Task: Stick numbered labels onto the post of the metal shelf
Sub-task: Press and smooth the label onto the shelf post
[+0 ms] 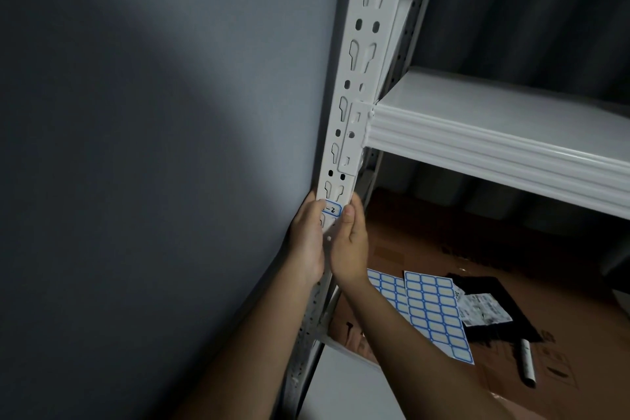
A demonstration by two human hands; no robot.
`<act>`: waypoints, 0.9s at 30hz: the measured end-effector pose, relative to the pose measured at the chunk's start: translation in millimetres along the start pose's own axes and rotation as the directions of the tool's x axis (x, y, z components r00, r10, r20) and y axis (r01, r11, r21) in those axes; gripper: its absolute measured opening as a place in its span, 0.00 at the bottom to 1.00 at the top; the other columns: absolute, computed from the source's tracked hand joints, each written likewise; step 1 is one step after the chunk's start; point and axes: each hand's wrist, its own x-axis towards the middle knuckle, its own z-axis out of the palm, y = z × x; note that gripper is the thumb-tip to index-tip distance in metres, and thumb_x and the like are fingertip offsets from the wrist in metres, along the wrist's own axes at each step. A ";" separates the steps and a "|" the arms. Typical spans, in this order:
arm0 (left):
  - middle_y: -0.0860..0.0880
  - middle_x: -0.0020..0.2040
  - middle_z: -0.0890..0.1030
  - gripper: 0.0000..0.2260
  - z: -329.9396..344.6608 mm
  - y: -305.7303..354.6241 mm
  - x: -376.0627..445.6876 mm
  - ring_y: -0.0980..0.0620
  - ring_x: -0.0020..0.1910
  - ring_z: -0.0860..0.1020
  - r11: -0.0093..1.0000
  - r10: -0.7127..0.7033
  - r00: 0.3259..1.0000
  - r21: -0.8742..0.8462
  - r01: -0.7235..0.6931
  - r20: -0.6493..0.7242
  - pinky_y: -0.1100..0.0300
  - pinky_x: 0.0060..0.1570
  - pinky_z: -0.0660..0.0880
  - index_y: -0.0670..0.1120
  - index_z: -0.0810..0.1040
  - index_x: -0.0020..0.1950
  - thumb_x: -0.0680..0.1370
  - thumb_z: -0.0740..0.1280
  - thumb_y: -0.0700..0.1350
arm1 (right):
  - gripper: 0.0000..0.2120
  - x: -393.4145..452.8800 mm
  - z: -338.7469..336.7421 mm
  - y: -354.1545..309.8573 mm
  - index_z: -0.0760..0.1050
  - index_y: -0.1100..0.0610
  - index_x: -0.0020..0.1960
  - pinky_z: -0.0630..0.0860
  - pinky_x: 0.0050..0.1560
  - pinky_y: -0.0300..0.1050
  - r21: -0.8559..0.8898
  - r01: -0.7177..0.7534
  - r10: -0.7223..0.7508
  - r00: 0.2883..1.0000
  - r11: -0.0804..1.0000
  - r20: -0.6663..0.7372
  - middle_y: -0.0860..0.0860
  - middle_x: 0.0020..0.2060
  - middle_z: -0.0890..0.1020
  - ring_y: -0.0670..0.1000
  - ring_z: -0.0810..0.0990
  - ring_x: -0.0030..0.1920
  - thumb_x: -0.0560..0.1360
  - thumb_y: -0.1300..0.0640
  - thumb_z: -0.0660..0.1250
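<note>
Grey wall, white shelf post (358, 78): both thumbs press a numbered label (332, 209) flat, left hand (306, 242) and right hand (349, 242) fingers curled round the post; label sheets (436, 314) below remain largely unused.

This looks like a storeroom or a bare room being fitted out for storage. A white boltless metal shelf (494, 133) with a slotted post (361, 54) stands hard against a plain grey wall (153, 147), in dim light. Flattened brown cardboard (511, 368) covers the floor beneath it, and on it lie sheets of blue-bordered blank labels (433, 310), a marker pen (526, 363) and a black bag (494, 303) with a printed slip on it.
</note>
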 end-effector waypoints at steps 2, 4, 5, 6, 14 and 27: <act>0.48 0.55 0.83 0.18 -0.5 -0.3 0.4 0.50 0.55 0.81 1.000 0.009 1.000 0.003 -0.010 0.007 0.57 0.48 0.77 0.48 0.77 0.62 0.78 0.55 0.39 | 0.14 0.4 -0.5 0.0 0.70 0.50 0.61 0.73 0.55 0.33 -0.004 0.014 -0.014 1.000 1.000 0.004 0.45 0.54 0.80 0.41 0.79 0.54 0.83 0.61 0.50; 0.48 0.54 0.83 0.16 -1.2 -0.2 0.8 0.50 0.55 0.81 1.000 -0.003 1.000 -0.016 0.003 0.006 0.56 0.49 0.78 0.49 0.78 0.61 0.78 0.56 0.41 | 0.15 0.3 -0.9 -1.0 0.70 0.46 0.59 0.74 0.56 0.37 0.000 0.015 -0.015 1.000 1.000 0.018 0.46 0.54 0.80 0.43 0.79 0.55 0.83 0.61 0.49; 0.48 0.54 0.83 0.15 -1.2 0.0 1.1 0.50 0.55 0.81 1.000 -0.012 1.000 -0.029 0.012 0.008 0.55 0.50 0.77 0.50 0.78 0.61 0.78 0.56 0.43 | 0.15 0.3 -1.1 -2.5 0.69 0.44 0.58 0.75 0.56 0.38 0.004 0.014 -0.014 1.000 1.000 0.024 0.46 0.54 0.80 0.43 0.79 0.55 0.83 0.61 0.49; 0.48 0.54 0.84 0.15 -0.9 0.0 1.3 0.49 0.55 0.81 0.999 -0.022 1.000 -0.040 0.022 0.008 0.55 0.50 0.77 0.50 0.79 0.60 0.79 0.57 0.44 | 0.16 0.2 -1.1 -3.3 0.69 0.43 0.58 0.75 0.57 0.39 0.010 0.015 -0.016 1.000 1.000 0.026 0.46 0.54 0.80 0.44 0.79 0.55 0.83 0.61 0.49; 0.47 0.54 0.83 0.14 -1.4 -3.2 2.5 0.49 0.55 0.81 1.000 -0.005 1.000 -0.021 0.005 -0.009 0.52 0.54 0.77 0.50 0.79 0.59 0.79 0.57 0.43 | 0.14 -0.2 -1.0 -1.5 0.70 0.53 0.62 0.73 0.58 0.36 0.020 0.001 -0.002 1.000 1.000 0.025 0.46 0.55 0.80 0.42 0.78 0.56 0.83 0.61 0.49; 0.48 0.54 0.83 0.15 -1.9 0.6 0.1 0.50 0.55 0.81 0.999 -0.027 0.999 -0.028 0.028 0.037 0.56 0.48 0.77 0.50 0.78 0.61 0.78 0.56 0.44 | 0.14 -0.9 -1.3 -3.5 0.69 0.49 0.61 0.74 0.56 0.36 0.005 -0.015 0.015 1.000 1.000 0.023 0.47 0.56 0.80 0.41 0.78 0.55 0.83 0.60 0.49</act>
